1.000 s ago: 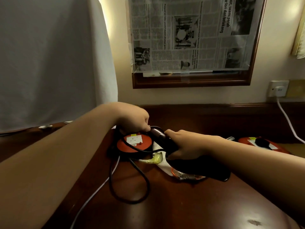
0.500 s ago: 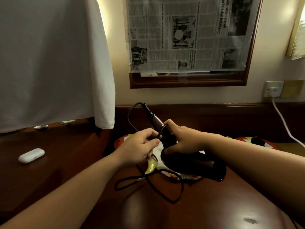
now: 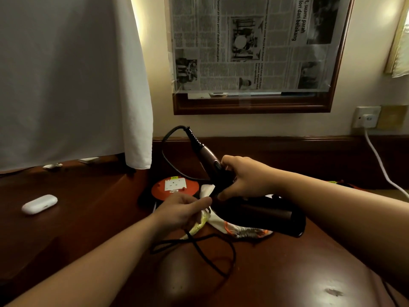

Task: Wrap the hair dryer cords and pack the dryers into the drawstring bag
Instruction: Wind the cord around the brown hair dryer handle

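**A:** Two hands, one dryer. What do you see from your end, starting with the bag?

**B:** I see the drawstring bag (image 3: 243,231) lying flat on the table (image 3: 287,273), a limp white cloth with an orange and leafy print. It sits under the dryer; I cannot tell if anything is inside.

**A:** And the dryer itself?

**B:** I see the hair dryer (image 3: 261,214) just above the bag, a dark, glossy tube with a slim handle tilted up and away toward the wall. The right hand (image 3: 245,179) has its fingers curled round the handle where it meets the barrel.

**A:** The other hand?

**B:** The left hand (image 3: 181,210) is just left of the barrel, fingers closed on the cord (image 3: 210,251). That cord is thin, black and rubbery; it arches from the handle's tip and lies in loose loops on the polished dark wood.

**A:** Anything nearby?

**B:** An orange round socket reel (image 3: 174,186) with a white faceplate sits behind the hands. A smooth white earbud case (image 3: 39,203) lies well apart at left. A white cloth (image 3: 66,74) hangs above it.
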`<state>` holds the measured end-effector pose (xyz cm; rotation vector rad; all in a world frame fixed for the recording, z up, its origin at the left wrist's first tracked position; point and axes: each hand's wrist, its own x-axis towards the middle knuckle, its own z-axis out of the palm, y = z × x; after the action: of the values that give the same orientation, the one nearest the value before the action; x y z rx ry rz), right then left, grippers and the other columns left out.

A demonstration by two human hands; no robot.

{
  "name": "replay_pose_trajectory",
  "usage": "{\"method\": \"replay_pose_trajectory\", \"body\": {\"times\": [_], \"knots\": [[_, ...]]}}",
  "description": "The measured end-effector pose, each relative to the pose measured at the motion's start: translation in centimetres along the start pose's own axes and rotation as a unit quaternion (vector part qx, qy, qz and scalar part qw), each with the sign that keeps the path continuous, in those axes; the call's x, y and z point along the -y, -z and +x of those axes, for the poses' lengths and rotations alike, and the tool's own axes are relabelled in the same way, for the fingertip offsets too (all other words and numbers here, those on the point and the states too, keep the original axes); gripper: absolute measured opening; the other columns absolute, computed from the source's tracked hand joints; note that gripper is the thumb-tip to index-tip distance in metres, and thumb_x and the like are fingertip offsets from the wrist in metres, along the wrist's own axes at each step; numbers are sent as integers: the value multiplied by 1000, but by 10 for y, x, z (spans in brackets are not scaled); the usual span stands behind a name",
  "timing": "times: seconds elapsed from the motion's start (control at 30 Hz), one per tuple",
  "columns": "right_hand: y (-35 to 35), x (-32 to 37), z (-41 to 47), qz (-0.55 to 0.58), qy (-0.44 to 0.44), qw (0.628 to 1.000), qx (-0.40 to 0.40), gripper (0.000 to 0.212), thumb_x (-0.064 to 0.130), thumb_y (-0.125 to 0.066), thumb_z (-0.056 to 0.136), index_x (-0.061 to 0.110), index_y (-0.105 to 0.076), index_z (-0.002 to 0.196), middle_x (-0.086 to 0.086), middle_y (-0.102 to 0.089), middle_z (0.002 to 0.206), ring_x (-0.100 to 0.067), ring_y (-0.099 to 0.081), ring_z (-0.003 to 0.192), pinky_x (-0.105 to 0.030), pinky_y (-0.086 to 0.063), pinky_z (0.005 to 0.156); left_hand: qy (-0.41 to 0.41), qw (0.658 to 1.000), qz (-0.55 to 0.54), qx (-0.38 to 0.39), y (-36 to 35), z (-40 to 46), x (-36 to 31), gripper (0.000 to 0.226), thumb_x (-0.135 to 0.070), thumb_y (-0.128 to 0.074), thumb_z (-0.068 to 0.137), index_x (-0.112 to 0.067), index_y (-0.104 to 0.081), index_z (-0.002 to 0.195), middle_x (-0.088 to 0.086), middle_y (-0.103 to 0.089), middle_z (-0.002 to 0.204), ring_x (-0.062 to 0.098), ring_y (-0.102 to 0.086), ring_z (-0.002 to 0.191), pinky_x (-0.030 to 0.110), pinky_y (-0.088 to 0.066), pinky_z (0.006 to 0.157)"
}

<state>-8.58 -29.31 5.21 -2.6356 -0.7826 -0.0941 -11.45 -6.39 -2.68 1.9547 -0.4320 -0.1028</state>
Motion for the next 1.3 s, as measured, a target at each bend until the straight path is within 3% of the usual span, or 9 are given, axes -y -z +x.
{"method": "replay_pose_trajectory", "body": {"times": [0.13, 0.23, 0.37, 0.5, 0.63, 0.83, 0.93, 1.1, 1.3], "knots": [[-3, 15, -8, -7, 37, 998, 53, 57, 40, -92, 72, 25, -59, 117, 6, -67, 110, -16, -69, 95, -42, -61, 84, 97, 961, 228, 126, 24, 12, 7, 61, -74, -57, 86, -19, -62, 57, -3, -63, 62, 7, -61, 67, 28, -44, 78], [-7, 27, -18, -27, 67, 993, 94, 55, 41, -90, 73, 26, -64, 119, 7, -71, 107, -14, -70, 95, -43, -60, 85, 92, 962, 142, 216, 34, 16, -1, 46, -57, -71, 87, -16, -66, 67, -4, -59, 55, 10, -62, 60, 30, -54, 78], [-9, 37, -29, -74, 90, 983, 140, 37, 40, -86, 78, 33, -63, 106, 9, -71, 98, -11, -69, 86, -35, -60, 77, 166, 956, 22, 239, 42, 17, -43, 34, -28, -73, 91, -18, -72, 58, -5, -47, 44, 3, -40, 33, 15, -34, 37], [-7, 36, -31, -120, 73, 974, 179, 35, 37, -84, 81, 34, -66, 110, 13, -66, 89, -7, -67, 77, -27, -57, 67, 257, 942, 48, 212, 60, 30, -68, 27, -30, -58, 95, -7, -72, 92, 2, -57, 54, 9, -50, 42, 20, -40, 44], [-8, 30, -31, -227, 65, 952, 197, 32, 34, -80, 83, 30, -66, 112, 6, -65, 92, -14, -64, 80, -32, -54, 65, 256, 937, -50, 233, 64, 31, -74, 37, -18, -45, 106, 7, -69, 118, -3, -35, 62, 4, -32, 45, 15, -30, 43], [1, 18, -29, -332, 53, 925, 180, 35, 32, -77, 85, 27, -65, 118, 0, -59, 101, -18, -60, 79, -31, -50, 60, 254, 918, 73, 296, 70, 24, -75, 33, -20, -43, 109, -23, -66, 132, -3, -43, 66, 8, -35, 56, 18, -31, 52], [5, 11, -29, -369, 32, 913, 173, 39, 30, -76, 87, 25, -63, 124, -1, -59, 105, -20, -61, 81, -32, -52, 64, 257, 926, 74, 265, 73, 24, -77, 31, -15, -44, 108, -17, -67, 129, 0, -48, 67, 8, -38, 54, 16, -33, 46], [-8, 8, -21, -404, 35, 902, 145, 34, 24, -74, 89, 19, -64, 121, 6, -42, 80, -20, -59, 75, -28, -42, 53, 183, 978, 11, 96, 31, 27, -83, 28, -9, -45, 107, 9, -63, 118, 3, -54, 64, 7, -43, 42, 14, -33, 39], [-5, 4, -10, -325, -7, 940, 104, 28, 34, -80, 83, 22, -63, 101, 3, -56, 88, -20, -63, 74, -32, -53, 57, 60, 989, -131, 38, -34, 11, -61, 37, -8, -38, 110, -12, -54, 142, 3, -61, 70, 9, -51, 46, 20, -39, 45]]}}
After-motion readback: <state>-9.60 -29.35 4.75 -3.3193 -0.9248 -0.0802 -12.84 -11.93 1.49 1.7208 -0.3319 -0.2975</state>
